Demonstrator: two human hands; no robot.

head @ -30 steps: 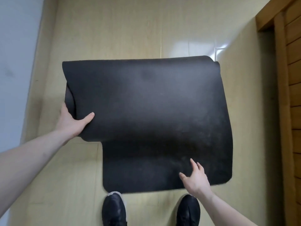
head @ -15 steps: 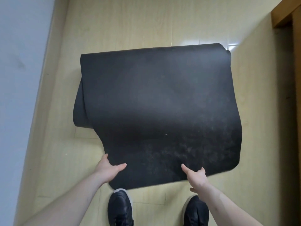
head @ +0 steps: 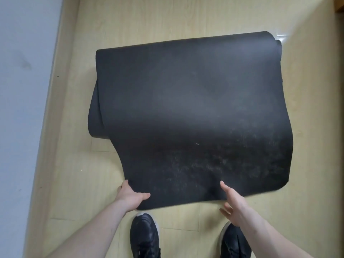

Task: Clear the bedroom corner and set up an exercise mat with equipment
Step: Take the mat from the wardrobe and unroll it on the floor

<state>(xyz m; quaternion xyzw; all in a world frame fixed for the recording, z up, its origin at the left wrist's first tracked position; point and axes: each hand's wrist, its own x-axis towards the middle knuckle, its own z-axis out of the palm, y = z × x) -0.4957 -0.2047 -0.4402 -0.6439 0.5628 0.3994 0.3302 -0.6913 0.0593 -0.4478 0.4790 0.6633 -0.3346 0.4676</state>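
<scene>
A black exercise mat [head: 189, 112] lies partly unrolled on the pale wooden floor, its far part still curled into a roll with the coil end showing at the left. The near edge is lifted off the floor. My left hand [head: 131, 197] grips the near left corner, thumb on top and fingers underneath. My right hand [head: 232, 205] holds the near edge further right, thumb pressed on the top surface and fingers curled below the edge. The mat's near half is scuffed with pale dusty marks.
A light grey wall [head: 24, 108] with a wooden skirting strip runs along the left. My two black shoes [head: 145, 237] stand just behind the mat's near edge. Wooden furniture [head: 339, 4] shows at the top right corner. Bare floor [head: 312, 108] lies right of the mat.
My left hand left the rolled end at the left and took the near left corner. My right hand shifted to the near edge, which now lifts off the floor.
</scene>
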